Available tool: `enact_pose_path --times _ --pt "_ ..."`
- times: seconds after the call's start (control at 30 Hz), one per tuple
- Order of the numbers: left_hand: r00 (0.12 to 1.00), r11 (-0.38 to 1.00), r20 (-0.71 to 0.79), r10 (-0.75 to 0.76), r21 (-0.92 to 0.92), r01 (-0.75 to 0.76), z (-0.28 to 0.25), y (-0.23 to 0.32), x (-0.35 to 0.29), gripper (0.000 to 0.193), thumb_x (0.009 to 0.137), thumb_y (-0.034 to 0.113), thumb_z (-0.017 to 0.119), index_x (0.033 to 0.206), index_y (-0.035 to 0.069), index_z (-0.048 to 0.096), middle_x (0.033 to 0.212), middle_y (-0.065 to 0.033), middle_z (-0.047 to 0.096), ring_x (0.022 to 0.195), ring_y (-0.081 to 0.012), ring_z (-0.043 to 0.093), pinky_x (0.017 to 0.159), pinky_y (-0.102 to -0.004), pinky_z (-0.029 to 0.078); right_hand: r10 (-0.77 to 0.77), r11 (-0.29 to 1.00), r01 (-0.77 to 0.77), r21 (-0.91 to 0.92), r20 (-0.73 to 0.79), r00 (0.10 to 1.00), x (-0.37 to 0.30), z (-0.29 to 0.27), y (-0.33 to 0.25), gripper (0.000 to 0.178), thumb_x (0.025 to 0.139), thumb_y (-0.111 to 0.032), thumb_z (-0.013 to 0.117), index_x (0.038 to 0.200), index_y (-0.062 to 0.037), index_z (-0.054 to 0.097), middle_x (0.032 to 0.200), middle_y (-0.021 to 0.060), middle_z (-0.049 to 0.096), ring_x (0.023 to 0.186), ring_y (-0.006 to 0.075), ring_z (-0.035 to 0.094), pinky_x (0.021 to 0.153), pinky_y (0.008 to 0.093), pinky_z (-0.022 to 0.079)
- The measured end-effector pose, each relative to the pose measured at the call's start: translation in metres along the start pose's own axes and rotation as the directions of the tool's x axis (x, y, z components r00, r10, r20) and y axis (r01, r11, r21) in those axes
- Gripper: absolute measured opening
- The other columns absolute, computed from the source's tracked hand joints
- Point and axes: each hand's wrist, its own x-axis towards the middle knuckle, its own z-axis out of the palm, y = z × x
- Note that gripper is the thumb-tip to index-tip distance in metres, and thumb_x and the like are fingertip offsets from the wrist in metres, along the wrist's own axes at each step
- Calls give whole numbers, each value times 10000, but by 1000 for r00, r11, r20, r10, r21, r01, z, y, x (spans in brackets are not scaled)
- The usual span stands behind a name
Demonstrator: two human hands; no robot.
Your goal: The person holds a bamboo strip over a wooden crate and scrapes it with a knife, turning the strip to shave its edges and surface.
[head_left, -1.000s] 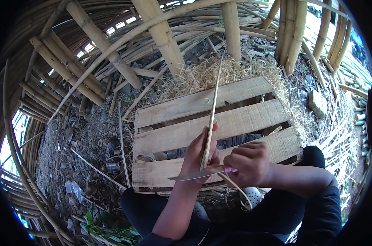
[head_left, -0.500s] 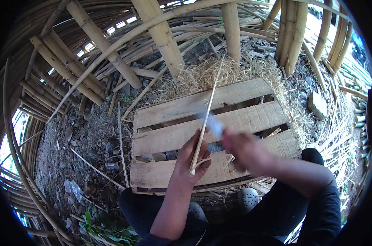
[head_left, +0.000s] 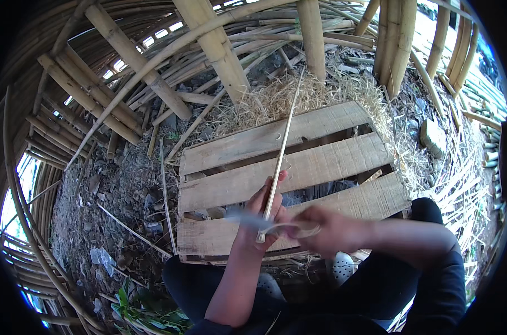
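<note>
Bamboo posts (head_left: 220, 50) stand around a littered earth floor (head_left: 127, 201), where a platform (head_left: 343, 159) of three rough-sawn wooden slats has pale, wispy shavings (head_left: 264, 109) heaped beyond its far edge. Bent inward from the right, the right hand (head_left: 334, 231) closes on a knife (head_left: 241, 219), its blurred blade lying across the near end of a strip (head_left: 285, 137). That smooth, slender length slants away over the slats, the left hand (head_left: 258, 209) curled around its lower part.

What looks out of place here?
A crumpled, whitish scrap, probably plastic, lies on the ground left of the slatted wooden platform; it looks like litter. Pale shavings lie strewn beyond the platform.
</note>
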Motion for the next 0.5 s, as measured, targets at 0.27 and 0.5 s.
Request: enact_pose_path --times 0.27,0.5 --pt "980 998 201 6 -60 6 -16 -2 4 421 1016 256 418 1366 22 414 538 41 477 363 -59 437 404 -212 493 31 997 -35 70 52 998 -13 -1 -18 613 977 -542 372 1082 50 492 733 107 590 526 174 568 428 301 444" --pt "995 997 101 -23 75 15 -4 1 3 372 1026 274 411 1317 47 462 478 45 391 357 -57 372 327 -210 360 -2 993 -2 115 27 1000 -7 17 -1 569 989 -524 359 1018 29 492 714 101 575 483 154 525 408 306 415"
